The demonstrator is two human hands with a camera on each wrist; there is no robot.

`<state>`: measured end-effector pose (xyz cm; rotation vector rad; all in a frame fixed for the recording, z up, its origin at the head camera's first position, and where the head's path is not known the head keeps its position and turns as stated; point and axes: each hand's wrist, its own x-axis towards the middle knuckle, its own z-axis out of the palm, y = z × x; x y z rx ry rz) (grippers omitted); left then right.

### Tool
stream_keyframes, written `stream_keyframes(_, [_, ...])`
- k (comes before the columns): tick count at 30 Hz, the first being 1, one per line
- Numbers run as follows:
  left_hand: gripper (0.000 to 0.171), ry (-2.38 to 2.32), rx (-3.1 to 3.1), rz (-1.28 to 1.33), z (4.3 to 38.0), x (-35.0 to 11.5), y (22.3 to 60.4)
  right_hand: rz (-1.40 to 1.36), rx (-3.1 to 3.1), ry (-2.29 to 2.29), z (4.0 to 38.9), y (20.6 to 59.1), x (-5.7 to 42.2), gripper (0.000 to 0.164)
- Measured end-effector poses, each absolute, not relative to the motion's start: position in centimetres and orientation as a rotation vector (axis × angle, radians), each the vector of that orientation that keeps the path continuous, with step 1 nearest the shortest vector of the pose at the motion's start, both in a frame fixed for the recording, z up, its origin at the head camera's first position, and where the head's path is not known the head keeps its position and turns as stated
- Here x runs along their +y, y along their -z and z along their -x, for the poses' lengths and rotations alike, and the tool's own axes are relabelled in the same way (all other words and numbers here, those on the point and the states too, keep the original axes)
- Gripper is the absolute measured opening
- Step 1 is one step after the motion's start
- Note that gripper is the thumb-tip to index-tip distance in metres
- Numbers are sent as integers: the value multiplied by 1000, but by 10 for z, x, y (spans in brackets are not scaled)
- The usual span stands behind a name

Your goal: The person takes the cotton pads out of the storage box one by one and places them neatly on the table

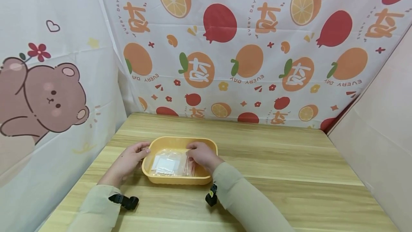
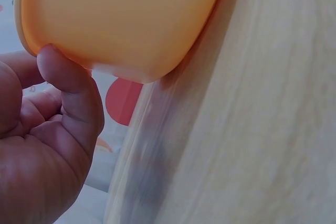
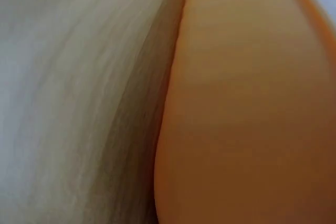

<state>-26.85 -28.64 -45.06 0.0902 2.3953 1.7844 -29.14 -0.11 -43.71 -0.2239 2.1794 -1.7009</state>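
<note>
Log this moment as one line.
left hand: grips yellow tray by rim | right hand: in tray at clear packets, grip unclear | tray: on wooden table

Two hands (image 1: 128,158) (image 1: 206,155), two sleeves (image 1: 96,203) (image 1: 248,196), two black straps (image 1: 128,202) (image 1: 211,197), one tray (image 1: 180,180) and one desk (image 1: 289,160) share the scene, the pieces of clear plastic (image 1: 180,157) too overlapped to count, with one bear (image 1: 53,99), one heart (image 1: 53,26) and five leafy oranges (image 1: 249,61) in print around them.

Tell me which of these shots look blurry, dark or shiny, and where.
Head view: brightest of the three, with glints on the clear plastic packaging inside the yellow basin; left wrist view: soft, smeared tabletop grain; right wrist view: dim and blurry, a shadow darkening the tabletop alongside the basin.
</note>
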Motion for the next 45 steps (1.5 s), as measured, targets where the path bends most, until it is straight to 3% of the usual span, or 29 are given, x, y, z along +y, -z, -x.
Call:
stream_keyframes(17, [50, -1778, 2413, -94, 267, -287, 453, 173, 2202, 1740, 290, 437, -6, 25])
stream_keyframes(28, [50, -1801, 2399, -112, 265, -286, 452, 230, 2206, 1615, 289, 438, -7, 9])
stream_keyframes(35, [51, -1811, 2387, -116, 264, -286, 451, 268, 2330, 1445, 290, 442, -12, 27])
stream_keyframes(40, [50, -1816, 2376, -118, 262, -285, 450, 346, 2406, 1430, 289, 443, -13, 14])
stream_keyframes(45, [51, -1816, 2368, -125, 261, -283, 449, 451, 2482, 1440, 284, 432, -5, 21])
